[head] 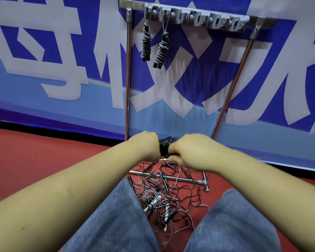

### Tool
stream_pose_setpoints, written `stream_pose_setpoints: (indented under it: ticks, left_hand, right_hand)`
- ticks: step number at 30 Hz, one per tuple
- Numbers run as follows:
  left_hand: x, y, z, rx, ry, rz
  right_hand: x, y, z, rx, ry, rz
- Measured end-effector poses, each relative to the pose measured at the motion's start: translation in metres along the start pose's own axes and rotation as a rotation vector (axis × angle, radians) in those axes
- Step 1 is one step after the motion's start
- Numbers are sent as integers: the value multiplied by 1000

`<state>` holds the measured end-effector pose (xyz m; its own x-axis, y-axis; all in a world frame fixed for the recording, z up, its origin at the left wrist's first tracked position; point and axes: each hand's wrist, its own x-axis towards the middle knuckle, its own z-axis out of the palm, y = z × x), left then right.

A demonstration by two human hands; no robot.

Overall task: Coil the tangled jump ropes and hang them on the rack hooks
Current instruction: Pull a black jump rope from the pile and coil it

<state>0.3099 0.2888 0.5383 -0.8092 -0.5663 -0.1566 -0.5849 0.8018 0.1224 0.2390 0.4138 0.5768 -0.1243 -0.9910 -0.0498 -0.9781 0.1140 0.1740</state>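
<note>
A black coiled jump rope (165,146) sits between my two hands, low in front of the rack. My left hand (147,142) grips its left side and my right hand (191,151) pinches the rope on its right side. Below them a tangled pile of jump ropes (164,193) lies on the red floor between my knees. Two coiled grey ropes hang from the grey hook strip (198,18) at the rack's top, the first coil (146,43) at the leftmost hook and the second coil (161,50) beside it. The hooks further right are bare.
The rack's two metal uprights (127,79) stand against a blue and white banner (62,60). Its metal base bar (187,180) lies on the floor under the tangle. My knees in blue jeans (116,215) flank the pile.
</note>
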Motion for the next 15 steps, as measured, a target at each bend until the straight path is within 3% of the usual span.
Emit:
stream_pose_setpoints:
  ticks: [5,10,15]
  left_hand:
    - [-10,2,-9,25,-252,246]
    - [-27,8,-14,-81,-249,434]
    - [-35,2,-20,-458,-271,543]
  right_hand:
    - [9,30,-24,414,-30,38]
    - [9,44,-11,820,-128,105]
    - [-2,43,14,1317,-171,132]
